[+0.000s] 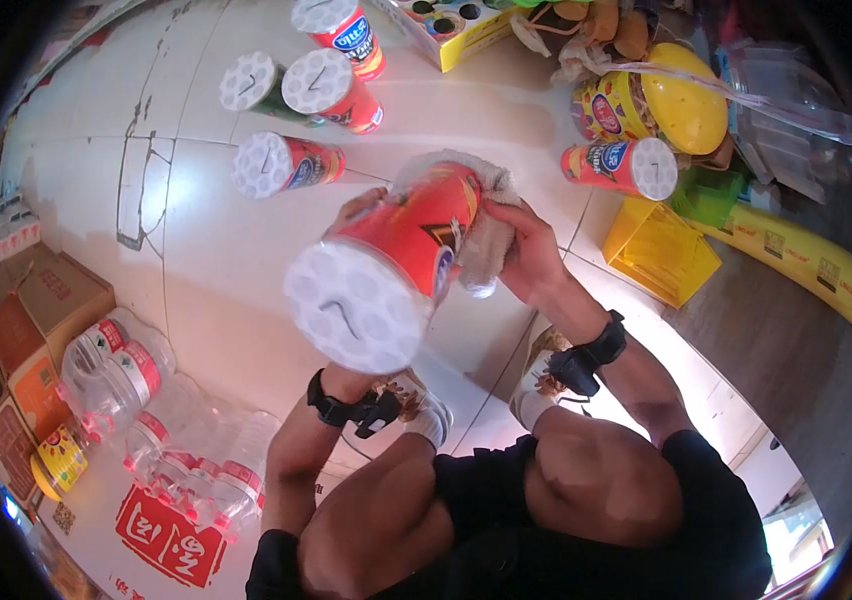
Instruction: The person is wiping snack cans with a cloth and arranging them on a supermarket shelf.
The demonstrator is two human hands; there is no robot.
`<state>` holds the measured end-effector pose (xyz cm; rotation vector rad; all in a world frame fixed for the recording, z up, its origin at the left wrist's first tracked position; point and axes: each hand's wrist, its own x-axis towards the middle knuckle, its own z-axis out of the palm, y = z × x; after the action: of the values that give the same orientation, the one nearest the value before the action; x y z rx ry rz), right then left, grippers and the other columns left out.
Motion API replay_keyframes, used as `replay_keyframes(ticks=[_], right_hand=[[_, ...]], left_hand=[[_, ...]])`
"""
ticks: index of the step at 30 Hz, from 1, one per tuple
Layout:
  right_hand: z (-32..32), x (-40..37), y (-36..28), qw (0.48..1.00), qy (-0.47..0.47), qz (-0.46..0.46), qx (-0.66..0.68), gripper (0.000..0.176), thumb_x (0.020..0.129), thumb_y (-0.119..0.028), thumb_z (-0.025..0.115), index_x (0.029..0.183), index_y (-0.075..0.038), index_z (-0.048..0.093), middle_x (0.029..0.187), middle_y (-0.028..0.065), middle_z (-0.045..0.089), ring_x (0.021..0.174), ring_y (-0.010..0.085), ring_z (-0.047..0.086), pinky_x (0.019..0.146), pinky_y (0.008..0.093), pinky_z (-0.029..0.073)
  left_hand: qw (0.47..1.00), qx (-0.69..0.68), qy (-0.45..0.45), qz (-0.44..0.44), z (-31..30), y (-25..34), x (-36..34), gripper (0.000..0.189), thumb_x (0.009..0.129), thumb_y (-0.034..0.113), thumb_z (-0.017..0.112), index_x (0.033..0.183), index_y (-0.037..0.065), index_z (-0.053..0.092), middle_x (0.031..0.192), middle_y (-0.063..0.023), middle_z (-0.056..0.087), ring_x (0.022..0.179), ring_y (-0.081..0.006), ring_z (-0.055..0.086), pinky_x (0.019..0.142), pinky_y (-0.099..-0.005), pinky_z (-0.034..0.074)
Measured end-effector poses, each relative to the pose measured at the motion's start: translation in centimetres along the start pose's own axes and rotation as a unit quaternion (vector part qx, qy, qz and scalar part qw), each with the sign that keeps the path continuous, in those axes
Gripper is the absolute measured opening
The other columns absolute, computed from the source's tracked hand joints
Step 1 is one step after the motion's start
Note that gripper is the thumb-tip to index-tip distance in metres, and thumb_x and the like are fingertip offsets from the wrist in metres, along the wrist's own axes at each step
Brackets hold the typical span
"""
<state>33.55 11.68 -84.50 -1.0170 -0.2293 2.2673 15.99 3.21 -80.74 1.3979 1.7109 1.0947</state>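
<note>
A red chip canister (401, 235) with a white dotted lid is tilted in front of me, its lid toward my body. My left hand (359, 207) grips it from beneath and the left side; most of that hand is hidden behind the canister. My right hand (528, 248) is closed on a grey cloth (491, 235), which wraps round the canister's far end and right side. Beyond stand several similar canisters, including a red one (315, 163) and a green one (271, 95). Another red canister (611, 168) lies to the right.
Yellow-lidded tub (608, 108), yellow open box (661, 255) and long yellow package (796, 255) are at the right. A yellow carton (456, 40) stands at the far side. Packs of water bottles (126, 375) and cardboard boxes (46, 300) are at the left. Pale tiles form the floor (216, 250).
</note>
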Motion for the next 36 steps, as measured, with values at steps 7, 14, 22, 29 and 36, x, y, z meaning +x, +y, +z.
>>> replay_keyframes(ticks=[7, 14, 22, 29, 36], right_hand=[[-2.6, -0.4, 0.8, 0.988, -0.047, 0.046, -0.139, 0.041, 0.092, -0.015, 0.059, 0.13, 0.001, 0.053, 0.121, 0.0114, 0.063, 0.112, 0.0211, 0.062, 0.099, 0.0357, 0.048], [-6.8, -1.4, -1.8, 0.965, -0.056, 0.018, -0.254, 0.041, 0.088, -0.011, 0.06, 0.125, 0.003, 0.056, 0.12, 0.0132, 0.063, 0.112, 0.0232, 0.061, 0.099, 0.0355, 0.047], [-10.6, -3.4, -3.4, 0.969, 0.176, -0.021, -0.172, 0.049, 0.086, -0.007, 0.061, 0.132, 0.0, 0.046, 0.122, 0.0147, 0.059, 0.113, 0.0268, 0.06, 0.099, 0.0401, 0.048], [-8.6, -3.3, -3.4, 0.983, 0.108, 0.004, -0.147, 0.04, 0.089, -0.007, 0.057, 0.128, -0.003, 0.052, 0.119, 0.0127, 0.062, 0.111, 0.0254, 0.062, 0.098, 0.0385, 0.049], [-8.1, -2.9, -3.4, 0.981, 0.123, 0.015, -0.15, 0.041, 0.089, -0.007, 0.058, 0.129, -0.003, 0.051, 0.12, 0.0121, 0.062, 0.111, 0.0252, 0.062, 0.097, 0.0389, 0.049]], left_hand=[[0.992, 0.052, 0.02, 0.11, -1.7, 0.1, -0.5, 0.067, 0.08, -0.008, 0.074, 0.137, -0.003, 0.04, 0.132, -0.0201, 0.054, 0.114, -0.027, 0.059, 0.099, -0.0398, 0.05], [0.996, -0.046, 0.064, 0.032, -0.5, -3.6, -0.1, 0.052, 0.077, 0.001, 0.081, 0.123, -0.004, 0.057, 0.126, -0.0169, 0.061, 0.111, -0.023, 0.062, 0.096, -0.0365, 0.051], [0.992, -0.003, 0.104, 0.069, 2.5, -6.7, 6.5, 0.075, 0.07, 0.009, 0.086, 0.131, -0.003, 0.044, 0.125, -0.0177, 0.055, 0.116, -0.0316, 0.058, 0.099, -0.0402, 0.046], [0.985, 0.034, 0.138, 0.097, 4.5, -10.2, 8.3, 0.078, 0.068, 0.009, 0.088, 0.13, -0.004, 0.042, 0.126, -0.0198, 0.054, 0.115, -0.0333, 0.057, 0.099, -0.0426, 0.045], [0.988, 0.055, 0.137, 0.047, 3.8, -9.9, 7.1, 0.063, 0.075, 0.009, 0.084, 0.127, -0.002, 0.049, 0.122, -0.0152, 0.059, 0.11, -0.0275, 0.06, 0.097, -0.038, 0.045]])
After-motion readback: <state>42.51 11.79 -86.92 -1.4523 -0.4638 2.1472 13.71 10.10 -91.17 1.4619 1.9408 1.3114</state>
